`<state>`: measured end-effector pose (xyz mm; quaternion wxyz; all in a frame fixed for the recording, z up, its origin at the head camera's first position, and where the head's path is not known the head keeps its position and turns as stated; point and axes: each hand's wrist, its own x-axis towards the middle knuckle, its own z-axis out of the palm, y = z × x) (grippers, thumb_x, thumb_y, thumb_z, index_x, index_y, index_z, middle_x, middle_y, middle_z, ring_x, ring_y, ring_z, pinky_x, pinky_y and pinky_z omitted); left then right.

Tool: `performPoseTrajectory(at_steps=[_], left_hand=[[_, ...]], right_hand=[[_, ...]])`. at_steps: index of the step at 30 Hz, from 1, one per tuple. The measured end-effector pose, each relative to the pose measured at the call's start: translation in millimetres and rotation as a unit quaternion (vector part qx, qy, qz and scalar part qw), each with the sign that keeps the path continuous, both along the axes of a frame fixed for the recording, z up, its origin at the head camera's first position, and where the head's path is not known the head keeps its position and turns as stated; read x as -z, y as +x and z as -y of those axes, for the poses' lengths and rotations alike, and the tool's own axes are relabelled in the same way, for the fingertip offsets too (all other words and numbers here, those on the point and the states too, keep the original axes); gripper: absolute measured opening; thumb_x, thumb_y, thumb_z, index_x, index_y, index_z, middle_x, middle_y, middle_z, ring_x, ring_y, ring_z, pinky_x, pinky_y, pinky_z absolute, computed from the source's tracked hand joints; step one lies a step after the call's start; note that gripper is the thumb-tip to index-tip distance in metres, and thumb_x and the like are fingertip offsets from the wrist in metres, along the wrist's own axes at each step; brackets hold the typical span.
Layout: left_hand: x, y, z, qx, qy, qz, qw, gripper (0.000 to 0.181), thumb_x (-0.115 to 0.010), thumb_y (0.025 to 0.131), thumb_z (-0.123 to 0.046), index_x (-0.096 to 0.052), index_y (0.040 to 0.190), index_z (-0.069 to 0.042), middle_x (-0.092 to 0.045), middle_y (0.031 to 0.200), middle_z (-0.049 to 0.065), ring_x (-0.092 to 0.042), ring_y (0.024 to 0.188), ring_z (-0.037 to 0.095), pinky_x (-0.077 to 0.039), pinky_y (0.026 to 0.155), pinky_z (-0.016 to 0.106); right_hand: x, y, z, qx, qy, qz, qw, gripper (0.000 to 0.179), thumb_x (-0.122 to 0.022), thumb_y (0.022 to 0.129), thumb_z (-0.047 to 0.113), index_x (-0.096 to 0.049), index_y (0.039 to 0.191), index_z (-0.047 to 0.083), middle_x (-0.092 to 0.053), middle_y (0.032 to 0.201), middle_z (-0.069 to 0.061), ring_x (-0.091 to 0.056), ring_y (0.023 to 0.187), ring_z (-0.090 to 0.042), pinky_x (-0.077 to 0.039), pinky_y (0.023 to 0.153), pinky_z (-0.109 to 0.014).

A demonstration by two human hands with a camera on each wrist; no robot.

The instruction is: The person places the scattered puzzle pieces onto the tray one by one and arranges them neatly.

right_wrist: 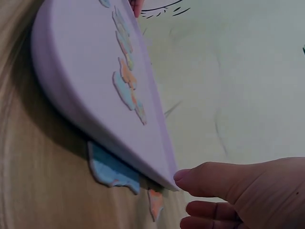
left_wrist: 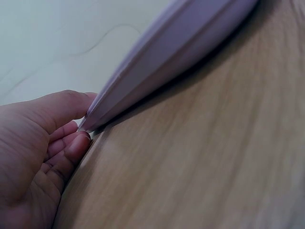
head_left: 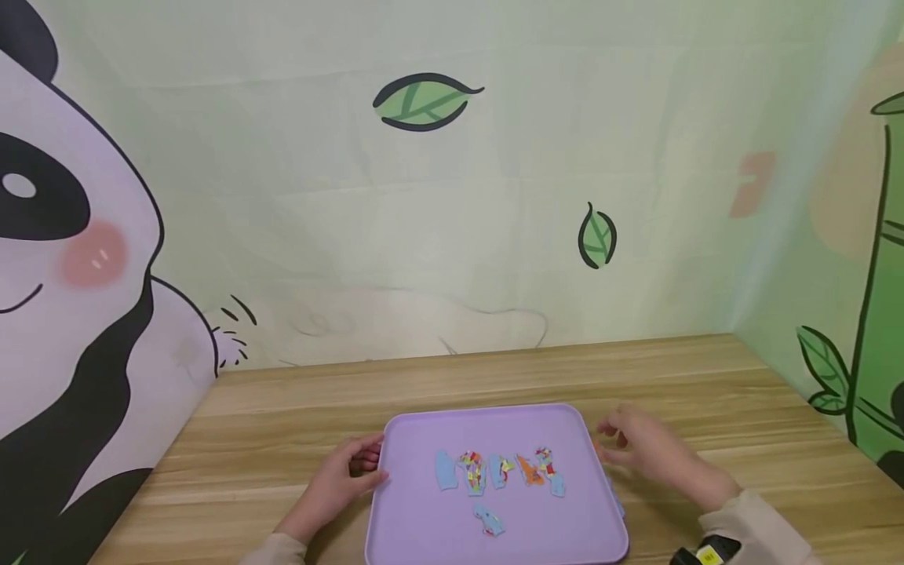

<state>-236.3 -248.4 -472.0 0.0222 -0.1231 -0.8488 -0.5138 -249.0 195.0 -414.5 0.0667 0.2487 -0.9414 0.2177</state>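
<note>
A light purple tray [head_left: 417, 534] lies on the wooden table. On it sit several flat puzzle pieces, including a plain blue piece [head_left: 446, 471], an orange one [head_left: 529, 470] in the same row, and a blue piece [head_left: 489, 520] lower down. My left hand [head_left: 340, 485] is at the tray's left edge; in the left wrist view, its thumb and fingers pinch the rim [left_wrist: 128, 78]. Beside the right edge is my right hand [head_left: 646, 447], thumb tip by the tray corner, fingers apart from the rim. A blue piece [right_wrist: 109, 167] and an orange piece [right_wrist: 155, 204] stick out from under the tray.
The wooden table [head_left: 297, 400] ends at a pale wall cloth [head_left: 494, 251] printed with leaves and a panda [head_left: 106, 337]. A black device with a yellow label [head_left: 708, 555] is at the right wrist, by the sleeve.
</note>
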Motion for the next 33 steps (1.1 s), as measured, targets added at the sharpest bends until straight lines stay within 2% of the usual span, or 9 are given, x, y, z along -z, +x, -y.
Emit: performPoseTrajectory(at_steps=[6, 13, 20, 24, 33], left_hand=[[0.7, -0.6, 0.7, 0.0, 0.002, -0.003, 1.0, 0.055, -0.075, 0.079, -0.003, -0.054, 0.128, 0.009, -0.06, 0.111, 0.019, -0.06, 0.095, 0.013, -0.055, 0.083, 0.018], [-0.2, -0.5, 0.3, -0.002, 0.003, 0.004, 1.0, 0.054, -0.075, 0.08, -0.003, -0.054, 0.128, 0.009, -0.06, 0.111, 0.018, -0.06, 0.095, 0.014, -0.055, 0.083, 0.017], [-1.3, 0.3, 0.7, 0.0, 0.0, 0.009, 1.0, 0.055, -0.075, 0.08, -0.004, -0.053, 0.129, 0.009, -0.06, 0.111, 0.018, -0.06, 0.096, 0.016, -0.055, 0.083, 0.017], [-1.8, 0.9, 0.7, 0.001, 0.0, 0.01, 0.9999, 0.056, -0.075, 0.08, -0.004, -0.053, 0.129, 0.009, -0.06, 0.111, 0.018, -0.06, 0.096, 0.017, -0.055, 0.083, 0.017], [-2.7, 0.7, 1.0, -0.002, -0.002, 0.014, 0.9999, 0.055, -0.075, 0.08, -0.005, -0.053, 0.129, 0.009, -0.061, 0.112, 0.018, -0.06, 0.097, 0.018, -0.055, 0.083, 0.017]], right_hand=[[9.2, -1.6, 0, 0.005, 0.02, 0.015, 0.9997, 0.025, -0.077, 0.076, 0.013, -0.069, 0.098, 0.004, -0.061, 0.084, 0.001, -0.058, 0.076, -0.011, -0.052, 0.064, -0.022], [12.8, -3.8, 0, 0.012, 0.031, 0.02, 0.9992, 0.022, -0.075, 0.079, 0.013, -0.07, 0.098, 0.003, -0.059, 0.083, 0.001, -0.057, 0.076, -0.011, -0.052, 0.064, -0.022], [15.8, -7.9, 1, -0.002, 0.051, 0.002, 0.9987, 0.022, -0.076, 0.077, 0.013, -0.071, 0.097, 0.005, -0.056, 0.08, 0.005, -0.05, 0.074, -0.007, -0.047, 0.063, -0.021], [16.9, -10.0, 2, -0.008, 0.052, -0.008, 0.9986, 0.016, -0.074, 0.078, 0.012, -0.071, 0.093, 0.007, -0.054, 0.077, 0.006, -0.046, 0.071, -0.006, -0.044, 0.061, -0.02], [17.0, -10.3, 5, 0.002, 0.065, -0.004, 0.9979, 0.01, -0.074, 0.08, 0.013, -0.069, 0.088, 0.009, -0.055, 0.079, 0.004, -0.046, 0.072, -0.007, -0.046, 0.062, -0.023]])
